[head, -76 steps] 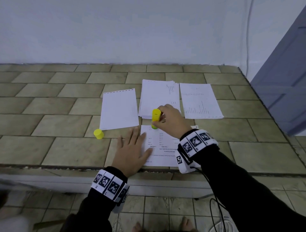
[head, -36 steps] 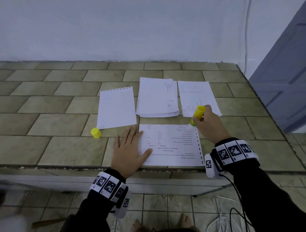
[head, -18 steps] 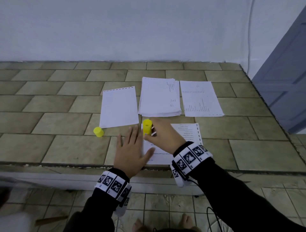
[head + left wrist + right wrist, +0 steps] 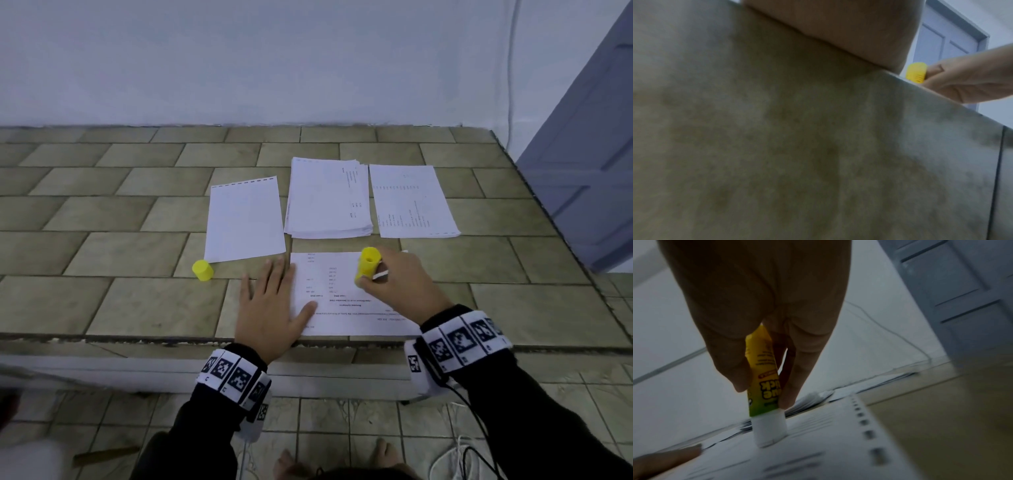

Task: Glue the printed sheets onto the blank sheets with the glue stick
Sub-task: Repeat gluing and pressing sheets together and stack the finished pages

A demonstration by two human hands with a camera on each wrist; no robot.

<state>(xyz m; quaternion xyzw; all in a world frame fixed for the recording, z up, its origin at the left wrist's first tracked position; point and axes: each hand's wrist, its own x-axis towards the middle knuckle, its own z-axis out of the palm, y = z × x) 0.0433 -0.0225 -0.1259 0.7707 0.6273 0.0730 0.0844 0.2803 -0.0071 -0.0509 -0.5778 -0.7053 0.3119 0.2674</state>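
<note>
Tiled in olive-brown, the counter (image 4: 102,301) ends at a white wall, with a grey-blue door (image 4: 582,171) to the right. Nearest its front edge lies the printed sheet (image 4: 342,308), text side up and turned sideways. The left hand (image 4: 270,308) rests flat with fingers straight, its thumb on the sheet's left margin. The right hand (image 4: 400,284) grips the glue stick (image 4: 368,265), a yellow tube shading to green; the right wrist view shows its white tip (image 4: 769,431) touching the paper.

Risk, as judged: only one margin is pinned, so a hard stroke could drag or crease the sheet, and glue appears to be going onto the printed face. A stroke past the edge would smear the tiles.

Farther back stand the yellow cap (image 4: 202,270), a blank sheet (image 4: 245,219), a paper stack (image 4: 327,202) and another printed page (image 4: 411,202), well apart from the hands.
</note>
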